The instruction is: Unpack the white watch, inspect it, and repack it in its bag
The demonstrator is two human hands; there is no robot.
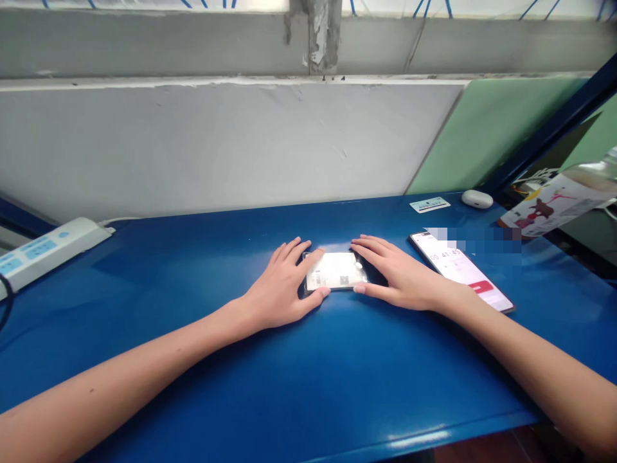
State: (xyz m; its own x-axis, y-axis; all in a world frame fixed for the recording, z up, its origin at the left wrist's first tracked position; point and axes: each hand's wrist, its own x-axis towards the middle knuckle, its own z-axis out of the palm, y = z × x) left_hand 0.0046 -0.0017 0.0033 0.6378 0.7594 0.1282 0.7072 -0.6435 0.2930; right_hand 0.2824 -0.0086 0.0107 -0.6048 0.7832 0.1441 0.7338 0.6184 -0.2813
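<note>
A small flat dark-edged packet with a white printed label (332, 270) lies on the blue tabletop (328, 360), and its shiny covering looks like clear plastic. My left hand (292, 283) grips its left end, index finger over the far corner and thumb at the near edge. On the opposite end, my right hand (393, 273) holds the packet between its fingers at the far corner and its thumb at the near one. Both palms hide the packet's short sides. What is inside the packet I cannot make out.
A phone (482, 289) with a lit timer screen lies beside my right wrist. Behind it are a card (430, 204), a white earbud case (477, 199) and a tilted labelled bottle (554, 202). At the left is a power strip (58, 247). A pale wall panel (216, 148) borders the table's back.
</note>
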